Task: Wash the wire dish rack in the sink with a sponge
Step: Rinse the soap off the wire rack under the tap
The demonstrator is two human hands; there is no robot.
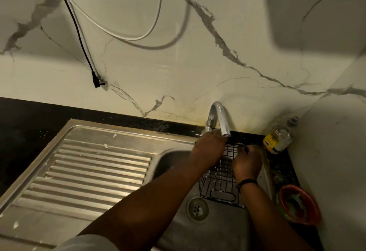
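Note:
A black wire dish rack [220,183] stands tilted in the steel sink basin [213,229], its top edge leaning toward the back under the chrome tap [219,117]. My left hand [210,149] rests on the rack's upper left part, just below the spout, fingers curled over the wires. My right hand [246,163] grips the rack's upper right edge. No sponge shows; anything inside my palms is hidden. The drain [197,209] lies in front of the rack.
A ribbed steel drainboard [89,171] stretches left of the basin. A clear bottle with a yellow label [279,135] stands in the back right corner. An orange bowl [299,204] sits on the dark counter at right. Cables and a black plug [98,81] hang on the marble wall.

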